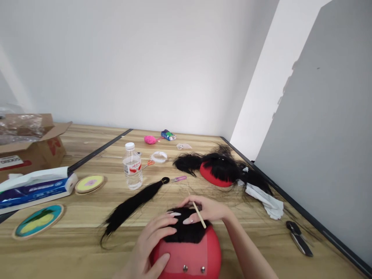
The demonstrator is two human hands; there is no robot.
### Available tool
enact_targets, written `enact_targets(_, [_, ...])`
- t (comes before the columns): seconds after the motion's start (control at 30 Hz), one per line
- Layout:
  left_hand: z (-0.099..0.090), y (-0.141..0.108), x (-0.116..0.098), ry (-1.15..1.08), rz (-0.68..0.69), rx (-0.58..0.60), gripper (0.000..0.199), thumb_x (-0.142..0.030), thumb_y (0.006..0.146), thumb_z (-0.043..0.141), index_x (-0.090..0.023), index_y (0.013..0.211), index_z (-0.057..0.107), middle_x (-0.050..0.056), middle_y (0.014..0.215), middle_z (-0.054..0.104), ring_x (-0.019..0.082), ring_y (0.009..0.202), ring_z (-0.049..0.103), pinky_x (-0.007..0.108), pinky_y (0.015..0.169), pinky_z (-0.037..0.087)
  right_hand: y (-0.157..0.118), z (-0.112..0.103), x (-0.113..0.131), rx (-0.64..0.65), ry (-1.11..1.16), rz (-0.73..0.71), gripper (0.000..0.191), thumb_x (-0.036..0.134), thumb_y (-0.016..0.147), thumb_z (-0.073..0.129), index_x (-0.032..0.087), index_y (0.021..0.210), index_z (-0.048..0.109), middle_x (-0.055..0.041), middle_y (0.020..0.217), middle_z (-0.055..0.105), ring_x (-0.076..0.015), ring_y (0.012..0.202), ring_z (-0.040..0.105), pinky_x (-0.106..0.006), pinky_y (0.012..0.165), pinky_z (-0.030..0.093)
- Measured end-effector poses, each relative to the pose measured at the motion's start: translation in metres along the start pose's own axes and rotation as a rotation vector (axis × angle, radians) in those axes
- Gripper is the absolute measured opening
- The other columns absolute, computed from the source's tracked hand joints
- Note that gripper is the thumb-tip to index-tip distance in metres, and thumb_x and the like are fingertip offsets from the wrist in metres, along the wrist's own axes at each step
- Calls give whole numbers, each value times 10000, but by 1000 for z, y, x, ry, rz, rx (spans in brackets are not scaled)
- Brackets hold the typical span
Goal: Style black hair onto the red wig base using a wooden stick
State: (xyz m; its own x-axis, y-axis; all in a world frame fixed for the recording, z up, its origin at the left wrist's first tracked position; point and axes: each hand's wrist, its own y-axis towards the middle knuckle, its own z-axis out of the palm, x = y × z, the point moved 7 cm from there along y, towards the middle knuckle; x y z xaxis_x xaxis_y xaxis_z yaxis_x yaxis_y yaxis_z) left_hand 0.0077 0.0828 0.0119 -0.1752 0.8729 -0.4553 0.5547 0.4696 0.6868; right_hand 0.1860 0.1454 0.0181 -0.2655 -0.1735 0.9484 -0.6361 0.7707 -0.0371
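Observation:
A red dome-shaped block (215, 252) sits at the table's near edge, with a translucent strip (186, 254) fixed on it by silver-headed pins (185, 268). Black hair (188, 226) covers the upper part of the strip. My left hand (157, 240) rests over the block's left side, fingers stretched onto the hair and thumb apart on the strip. At the far side of the block, my right hand (207, 209) is closed on a thin pale wooden stick (199, 215). Its far end is too fine to make out, and some right fingertips are hidden behind the hair.
A black hair bundle (135, 203), small purple snips (178, 179) and a water bottle (133, 168) lie or stand ahead. Another red block (213, 176) carries loose hair at right, near a tissue (266, 199) and a black clipper-like tool (299, 238). Tissue pack (37, 190) and carton (35, 155) stand left.

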Motion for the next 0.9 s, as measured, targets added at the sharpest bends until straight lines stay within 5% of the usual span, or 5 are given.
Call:
enact_targets(0.13, [1,-3,7,8,-10,10,433,-201,855,485,-230,1287,479,115,1342,532,282,1305,436,467,1062,407,-13,-24,6,-214,-162,65,452,438,692,792,189,1050,678,-79,1088,698,-251,1021,641,-375,916,492])
enact_targets(0.27, [2,-2,10,-1,-25,-4,416,-209,865,479,-240,1280,493,107,1335,544,269,1284,466,447,1062,413,-33,-28,53,-389,-310,-60,287,442,815,686,202,968,719,-56,987,729,-220,946,663,-337,882,491])
enact_targets(0.47, [-1,2,16,-61,-108,-27,380,-265,896,482,-255,1273,528,109,1328,567,271,1241,520,438,1036,446,-48,37,114,-67,-346,-275,253,359,854,657,265,1081,714,-22,1074,733,-194,998,672,-266,908,483])
enact_targets(0.73, [0,-6,63,-197,-600,-239,321,-408,909,458,-214,1062,662,102,1104,702,261,1045,655,434,936,526,-17,75,89,59,-509,-381,313,314,874,630,265,1181,662,-40,1140,712,-200,1240,534,-333,1138,245])
enact_targets(0.9, [-10,-15,85,-131,-720,-384,345,-442,888,461,-171,1021,629,136,1050,699,283,992,668,478,888,535,0,58,70,-98,-484,-320,369,419,809,694,270,1145,664,-32,1137,707,-212,1096,622,-328,1011,397])
